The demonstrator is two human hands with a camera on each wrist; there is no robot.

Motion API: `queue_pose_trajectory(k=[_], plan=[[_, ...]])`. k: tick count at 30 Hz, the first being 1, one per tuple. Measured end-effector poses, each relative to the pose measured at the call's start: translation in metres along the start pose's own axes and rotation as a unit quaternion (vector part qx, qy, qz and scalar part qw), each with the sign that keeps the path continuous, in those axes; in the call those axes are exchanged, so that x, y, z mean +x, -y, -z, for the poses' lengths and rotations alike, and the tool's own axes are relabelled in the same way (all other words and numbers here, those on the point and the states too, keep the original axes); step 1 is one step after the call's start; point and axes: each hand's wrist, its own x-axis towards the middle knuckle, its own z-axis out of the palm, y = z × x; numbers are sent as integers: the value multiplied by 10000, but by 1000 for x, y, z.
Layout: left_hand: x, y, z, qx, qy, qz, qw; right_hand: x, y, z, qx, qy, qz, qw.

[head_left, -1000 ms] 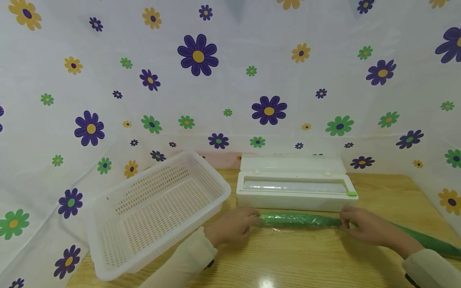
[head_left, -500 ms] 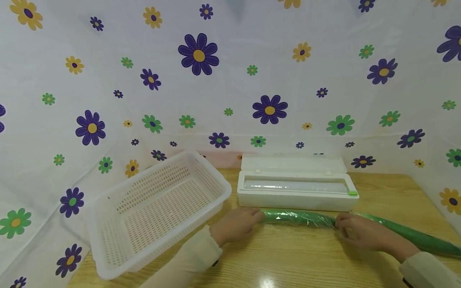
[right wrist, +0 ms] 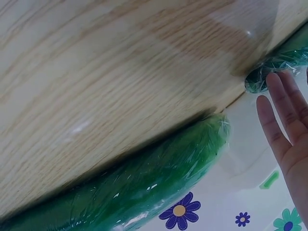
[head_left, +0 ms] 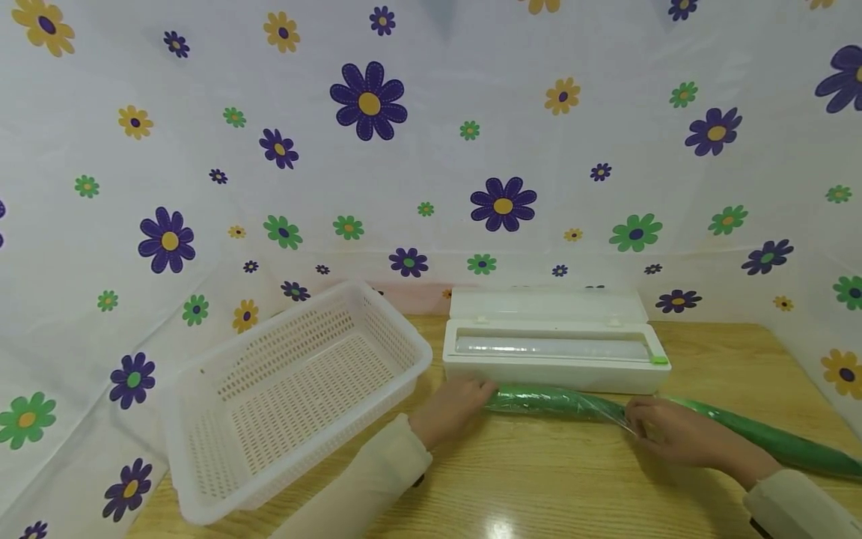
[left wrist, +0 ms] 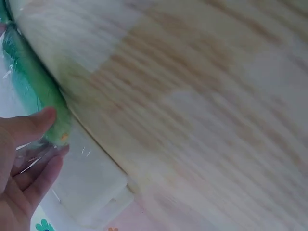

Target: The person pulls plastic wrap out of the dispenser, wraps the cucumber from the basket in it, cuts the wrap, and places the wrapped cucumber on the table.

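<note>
A long green cucumber [head_left: 548,400] in clear cling film lies crosswise in front of the film box. My left hand [head_left: 453,408] grips its left end; in the left wrist view the thumb [left wrist: 33,126] presses its tip from one side, with fingers and loose film at the other. At the right end my right hand [head_left: 680,430] pinches film, which stretches in a thin fold [head_left: 618,415] from the cucumber to the fingers. The right wrist view shows fingertips [right wrist: 275,82] against the wrapped dark end [right wrist: 256,83]; the thumb is mostly out of frame.
A second wrapped cucumber [head_left: 774,438] lies to the right, partly behind my right forearm. Behind the first stands the white cling film box [head_left: 552,379], lid raised, its roll [head_left: 545,348] showing. A white perforated basket [head_left: 419,352] sits at the left. Flowered cloth surrounds the wooden table [head_left: 525,479].
The cucumber has shifted slightly back toward the film box. My left hand has moved right and back along with its end, and my right hand a little left. The film at the right end is drawn out.
</note>
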Motion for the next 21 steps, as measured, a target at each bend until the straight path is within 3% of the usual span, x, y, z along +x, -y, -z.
queue_pose_trajectory(k=[5, 10, 13, 18, 21], plan=[[0, 3, 5, -592, 315, 264, 9974, -2, -2, 3, 156, -411, 293, 9986], [4, 3, 10, -1417, 905, 712, 9832, -1, 0, 5, 1, -681, 286, 9973], [7, 1, 9, -1396, 1157, 881, 9795, 0, 2, 6, -57, -623, 92, 9980], [12, -3, 10, -1180, 1105, 968, 9821, 0, 4, 7, -45, -615, -6, 9981], [14, -3, 14, -1495, 1306, 1090, 9740, -1, 4, 8, -82, -752, 61, 9971]])
